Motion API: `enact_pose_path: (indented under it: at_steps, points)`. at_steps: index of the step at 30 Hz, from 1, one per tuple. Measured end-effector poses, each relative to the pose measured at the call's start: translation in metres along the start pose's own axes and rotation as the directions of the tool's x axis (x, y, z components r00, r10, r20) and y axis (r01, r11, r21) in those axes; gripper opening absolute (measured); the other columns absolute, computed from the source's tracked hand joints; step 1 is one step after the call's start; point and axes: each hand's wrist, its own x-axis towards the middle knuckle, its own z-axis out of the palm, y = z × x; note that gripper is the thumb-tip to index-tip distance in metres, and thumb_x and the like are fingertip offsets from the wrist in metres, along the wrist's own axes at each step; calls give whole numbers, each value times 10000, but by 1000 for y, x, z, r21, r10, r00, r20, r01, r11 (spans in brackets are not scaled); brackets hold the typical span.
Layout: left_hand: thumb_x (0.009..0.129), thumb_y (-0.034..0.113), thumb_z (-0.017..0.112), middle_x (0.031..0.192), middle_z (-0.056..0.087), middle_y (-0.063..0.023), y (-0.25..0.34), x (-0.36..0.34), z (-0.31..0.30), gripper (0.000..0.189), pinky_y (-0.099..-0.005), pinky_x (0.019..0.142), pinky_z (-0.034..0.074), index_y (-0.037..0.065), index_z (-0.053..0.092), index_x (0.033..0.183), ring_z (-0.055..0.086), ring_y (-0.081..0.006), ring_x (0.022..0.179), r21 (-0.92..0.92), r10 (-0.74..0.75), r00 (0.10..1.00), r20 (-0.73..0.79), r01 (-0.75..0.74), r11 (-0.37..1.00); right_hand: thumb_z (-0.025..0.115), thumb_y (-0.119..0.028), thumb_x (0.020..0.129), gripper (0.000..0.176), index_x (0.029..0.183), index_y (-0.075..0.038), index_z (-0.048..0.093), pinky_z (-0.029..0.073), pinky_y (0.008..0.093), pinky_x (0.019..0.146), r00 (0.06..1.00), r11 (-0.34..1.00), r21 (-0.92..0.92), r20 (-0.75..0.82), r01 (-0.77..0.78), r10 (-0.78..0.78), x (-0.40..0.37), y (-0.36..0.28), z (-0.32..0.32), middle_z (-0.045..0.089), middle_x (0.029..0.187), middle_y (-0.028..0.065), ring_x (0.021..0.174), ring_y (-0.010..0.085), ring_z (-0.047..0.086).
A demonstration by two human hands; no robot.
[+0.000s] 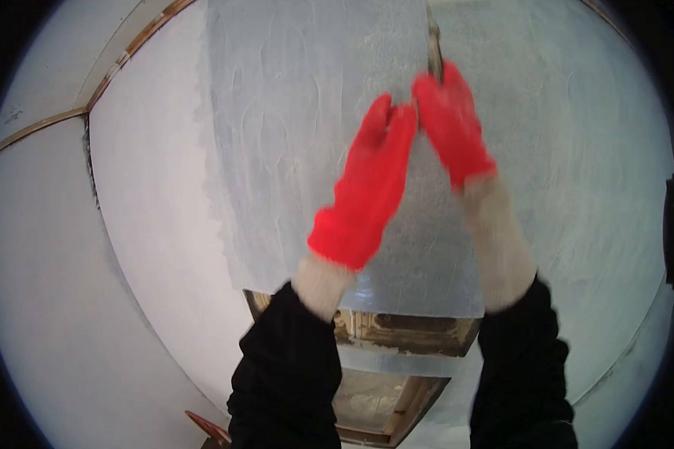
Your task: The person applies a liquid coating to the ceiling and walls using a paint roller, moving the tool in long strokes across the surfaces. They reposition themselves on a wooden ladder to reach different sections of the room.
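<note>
My right hand (449, 120), in a red rubber-coated glove with a pale cuff, is wrapped round a slim hand tool (435, 49), like a putty knife seen nearly edge-on. Its grey-brown upper part sticks out past the fingers, toward the top of the view. Close by on the left, my left hand (371, 179) wears a matching glove. Its fingers stretch up toward the tool's lower end, slightly blurred by motion. Both hands are raised in front of a damp-looking grey coated surface (292, 165) with wavy ridges.
Left of the grey area is a paler white surface (157, 150) with an uneven boundary. Wooden trim (138, 37) runs along the upper left corner. Below my forearms are a brown wood-framed opening (412, 333) and another frame (419, 411). A dark object (673, 232) stands at the right edge.
</note>
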Motion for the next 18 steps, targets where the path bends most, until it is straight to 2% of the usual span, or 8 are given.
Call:
enact_pose_path:
  at_steps: [2, 5, 8, 9, 11, 13, 14, 18]
  points:
    - [940, 275, 514, 1337, 448, -120, -28, -49, -3, 549, -301, 978, 371, 24, 320, 1388, 459, -170, 1167, 73, -43, 995, -85, 49, 996, 512, -191, 885, 256, 1084, -31, 499, 469, 347, 613, 956, 929, 241, 154, -282, 250, -96, -18, -14, 585, 792, 117, 702, 219, 583]
    - [940, 138, 506, 1351, 425, -109, -62, -140, -5, 505, -310, 1013, 334, 25, 312, 1392, 409, -181, 1230, 166, -161, 985, -63, 169, 971, 483, -127, 923, 381, 1281, -28, 398, 444, 230, 588, 897, 855, 324, 323, -406, 303, -243, -20, -41, 565, 941, 35, 694, 64, 523]
    - [950, 106, 461, 1331, 436, -114, -70, -215, -1, 469, -305, 1011, 336, 31, 313, 1389, 394, -185, 1252, 157, -346, 938, 12, 340, 927, 534, -125, 881, 464, 1298, 9, 384, 478, 330, 702, 873, 870, 220, 329, -442, 360, -377, -18, -61, 611, 1026, 132, 833, 201, 618]
    - [950, 87, 448, 1319, 446, -119, -79, -239, 4, 450, -302, 1008, 338, 28, 324, 1379, 407, -186, 1246, 108, -417, 909, 22, 412, 905, 564, -127, 856, 486, 1289, 17, 396, 475, 353, 761, 710, 744, 136, 451, -654, 541, -411, -25, -75, 615, 1038, 182, 927, 243, 626]
    - [959, 84, 416, 1104, 555, -94, -97, -282, 17, 343, -296, 946, 397, 16, 400, 1294, 543, -169, 1046, -49, -531, 844, -71, 529, 847, 572, -114, 848, 489, 1287, 17, 401, 478, 335, 755, 707, 764, 74, 445, -641, 550, -479, -20, -85, 626, 989, 183, 913, 227, 635]
    - [967, 96, 399, 957, 542, -62, -117, -319, 16, 279, -284, 852, 432, 19, 434, 1233, 538, -141, 879, -93, -617, 782, -92, 610, 787, 585, -98, 834, 502, 1286, 16, 401, 484, 327, 747, 437, 423, 156, 524, -893, 731, -529, -14, -93, 636, 967, 175, 890, 216, 641]
    - [974, 108, 382, 811, 530, -30, -121, -327, 16, 232, -271, 758, 466, 23, 468, 1172, 534, -113, 712, -131, -687, 719, -104, 675, 726, 580, -84, 831, 499, 1286, 14, 402, 491, 328, 723, 546, 505, 229, 491, -832, 678, -539, -17, -90, 644, 935, 165, 852, 199, 646]
    - [985, 155, 381, 643, 409, 29, -133, -335, 17, 201, -236, 548, 407, 50, 495, 1112, 380, -59, 539, -183, -741, 640, -203, 718, 671, 568, -85, 841, 513, 1308, 7, 376, 481, 316, 751, 509, 464, 224, 510, -857, 693, -540, -29, -95, 625, 997, 143, 892, 191, 623]
